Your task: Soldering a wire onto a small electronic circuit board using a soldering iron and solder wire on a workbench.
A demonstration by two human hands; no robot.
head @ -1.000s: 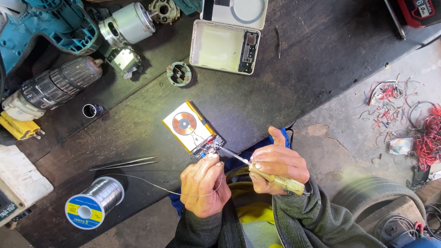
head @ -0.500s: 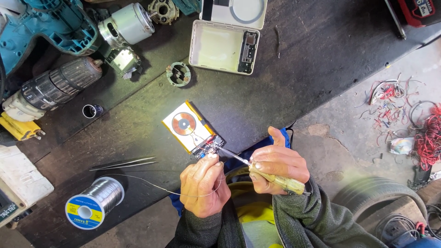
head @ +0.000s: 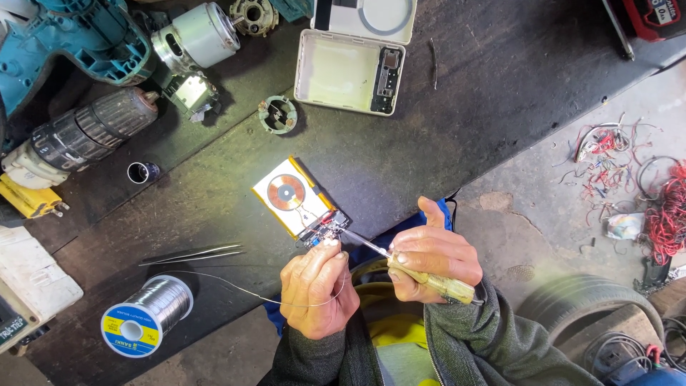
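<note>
My right hand (head: 432, 254) grips a yellowish-handled soldering iron (head: 429, 279) whose metal tip rests on a small circuit board (head: 323, 227). That board is joined to a flat white and orange battery pack with a copper coil (head: 287, 194) on the dark bench. My left hand (head: 316, 287) pinches thin solder wire (head: 236, 287) with its fingertips at the board. The wire trails left to a solder spool (head: 146, 314).
Metal tweezers (head: 193, 254) lie left of my hands. An open white plastic case (head: 350, 68) sits at the top, with teal drill housing (head: 64, 36), a motor (head: 196, 36) and a drill gearbox (head: 89, 132) at upper left. Red wire scraps (head: 643, 193) and a tyre (head: 600, 314) are on the floor.
</note>
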